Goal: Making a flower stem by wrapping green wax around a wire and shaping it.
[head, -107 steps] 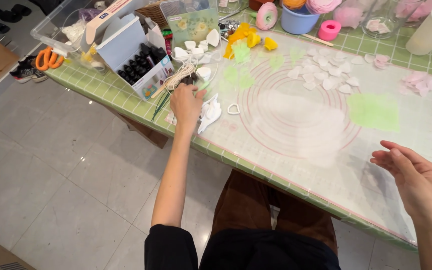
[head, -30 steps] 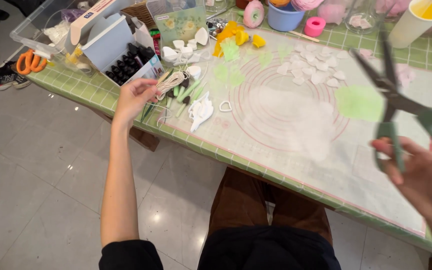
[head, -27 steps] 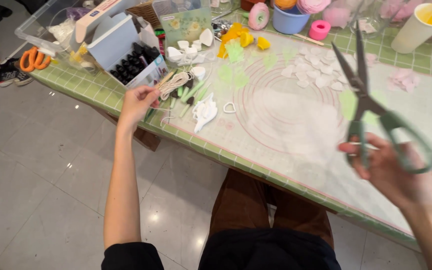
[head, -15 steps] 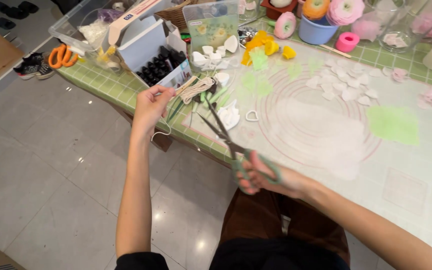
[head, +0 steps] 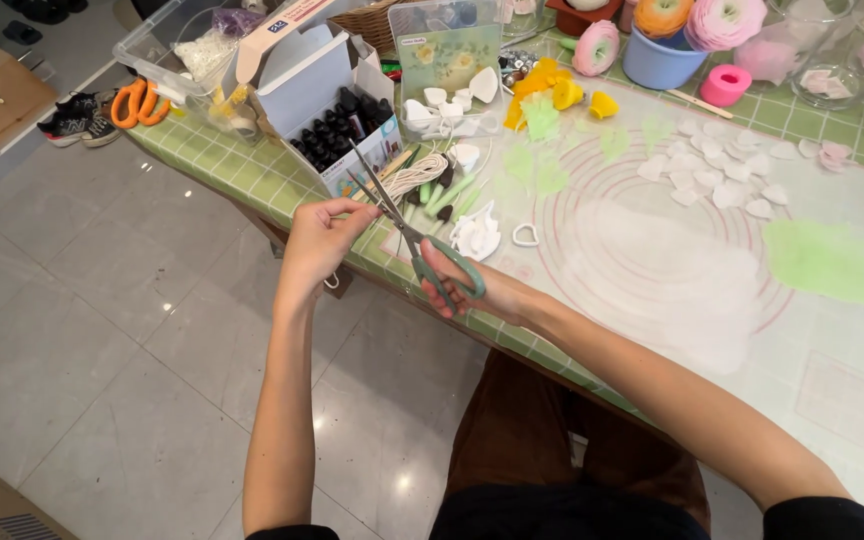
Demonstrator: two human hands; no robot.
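Observation:
My right hand grips green-handled scissors, their blades parted and pointing away toward the left. My left hand is pinched on a thin white wire or cord that runs toward a coil of cord on the table; the blades sit around that strand just right of my fingers. Both hands hover over the near left edge of the green-checked table.
A white box of dark bottles stands behind the hands. Orange scissors lie at the far left corner. A round-marked silicone mat holds white petals, green shapes and yellow pieces; cups and paper flowers line the back.
My right hand picked up the green scissors at the right, swung them across and brought the parted blades to the strand held by my left hand, which lifted off the table.

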